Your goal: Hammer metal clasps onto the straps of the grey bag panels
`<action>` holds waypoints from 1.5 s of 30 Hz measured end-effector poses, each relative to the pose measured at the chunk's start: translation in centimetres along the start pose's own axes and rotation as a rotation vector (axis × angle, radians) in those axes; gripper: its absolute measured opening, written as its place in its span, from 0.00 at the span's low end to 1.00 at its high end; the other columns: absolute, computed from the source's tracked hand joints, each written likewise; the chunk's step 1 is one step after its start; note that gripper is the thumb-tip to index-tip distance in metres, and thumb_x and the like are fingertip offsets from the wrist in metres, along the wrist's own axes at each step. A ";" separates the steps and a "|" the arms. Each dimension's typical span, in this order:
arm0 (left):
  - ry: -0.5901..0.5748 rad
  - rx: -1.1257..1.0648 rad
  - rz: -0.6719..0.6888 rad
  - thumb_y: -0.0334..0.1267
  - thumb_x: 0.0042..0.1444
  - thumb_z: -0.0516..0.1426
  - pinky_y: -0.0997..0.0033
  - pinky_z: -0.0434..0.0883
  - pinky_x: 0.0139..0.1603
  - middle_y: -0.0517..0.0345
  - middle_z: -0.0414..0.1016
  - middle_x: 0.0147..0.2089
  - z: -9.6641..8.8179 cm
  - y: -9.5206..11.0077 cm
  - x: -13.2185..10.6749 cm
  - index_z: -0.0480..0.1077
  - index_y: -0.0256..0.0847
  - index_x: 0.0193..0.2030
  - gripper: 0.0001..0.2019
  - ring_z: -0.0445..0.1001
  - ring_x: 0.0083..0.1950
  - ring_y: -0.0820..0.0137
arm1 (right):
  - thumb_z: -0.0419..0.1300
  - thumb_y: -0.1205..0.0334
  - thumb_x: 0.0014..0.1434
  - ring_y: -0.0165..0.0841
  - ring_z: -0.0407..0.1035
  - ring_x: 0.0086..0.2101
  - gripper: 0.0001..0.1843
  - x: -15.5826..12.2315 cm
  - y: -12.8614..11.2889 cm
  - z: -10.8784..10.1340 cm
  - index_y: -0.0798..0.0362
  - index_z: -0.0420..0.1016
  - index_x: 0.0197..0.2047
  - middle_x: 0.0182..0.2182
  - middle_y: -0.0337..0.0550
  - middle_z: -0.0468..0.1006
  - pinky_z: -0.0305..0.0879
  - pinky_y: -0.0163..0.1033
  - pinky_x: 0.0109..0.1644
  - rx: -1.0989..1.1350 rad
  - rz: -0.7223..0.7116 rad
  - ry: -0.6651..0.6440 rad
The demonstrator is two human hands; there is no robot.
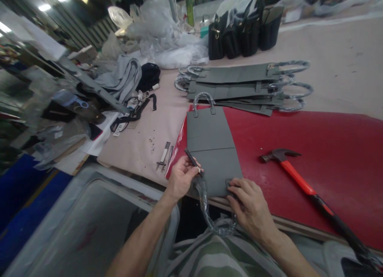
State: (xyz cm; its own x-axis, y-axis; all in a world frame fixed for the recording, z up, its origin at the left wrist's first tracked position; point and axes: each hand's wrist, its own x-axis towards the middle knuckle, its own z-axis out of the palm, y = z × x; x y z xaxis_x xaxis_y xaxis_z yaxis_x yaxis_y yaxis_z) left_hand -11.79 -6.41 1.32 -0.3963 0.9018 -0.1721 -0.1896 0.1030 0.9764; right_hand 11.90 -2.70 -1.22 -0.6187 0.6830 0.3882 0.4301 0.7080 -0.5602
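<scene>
A flat grey bag panel [211, 145] with a plastic-wrapped handle at each end lies on the red mat [329, 141]. My left hand [182, 175] is at the panel's near left corner, fingers pinched on a thin dark stick-like tool [192, 161]. My right hand [248, 203] rests on the near right corner, fingers curled and pressing the handle tab. The near handle [211, 213] hangs over the table edge between my hands.
A hammer [299, 177] with a red and black handle lies on the mat to the right. A stack of like grey panels [239, 87] sits behind. Metal tools [165, 155] and small rivets lie left of the mat. Black bags [239, 32] and plastic wrap stand at the back.
</scene>
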 end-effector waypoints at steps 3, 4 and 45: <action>-0.065 0.191 0.119 0.32 0.59 0.58 0.69 0.76 0.46 0.55 0.78 0.41 0.8 -1.0 -0.8 0.67 0.39 0.44 0.07 0.80 0.41 0.69 | 0.58 0.67 0.63 0.43 0.67 0.48 0.07 -0.3 -0.4 0.3 0.53 0.73 0.44 0.46 0.51 0.76 0.66 0.51 0.51 -0.004 0.019 0.008; -0.076 0.237 0.145 0.31 0.60 0.56 0.69 0.76 0.47 0.54 0.78 0.42 0.9 -1.3 -1.1 0.66 0.39 0.45 0.06 0.80 0.42 0.69 | 0.58 0.67 0.63 0.43 0.67 0.49 0.08 -0.4 -0.6 0.3 0.53 0.73 0.46 0.47 0.51 0.75 0.67 0.52 0.52 0.002 0.032 0.021; -0.028 -0.002 0.098 0.39 0.59 0.59 0.67 0.79 0.43 0.52 0.81 0.38 2.4 1.5 -1.8 0.67 0.38 0.44 0.09 0.82 0.37 0.67 | 0.72 0.42 0.46 0.35 0.71 0.24 0.23 2.6 -5.6 3.1 0.55 0.80 0.33 0.25 0.45 0.79 0.71 0.39 0.27 1.346 0.936 0.001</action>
State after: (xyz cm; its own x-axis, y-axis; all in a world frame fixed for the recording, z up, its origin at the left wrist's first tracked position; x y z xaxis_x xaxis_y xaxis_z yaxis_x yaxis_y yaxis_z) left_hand -9.23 -6.93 3.39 -0.3873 0.9191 -0.0724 -0.1529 0.0134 0.9882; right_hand 5.85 -5.40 0.69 -0.4865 0.7590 -0.4327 -0.2162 -0.5844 -0.7821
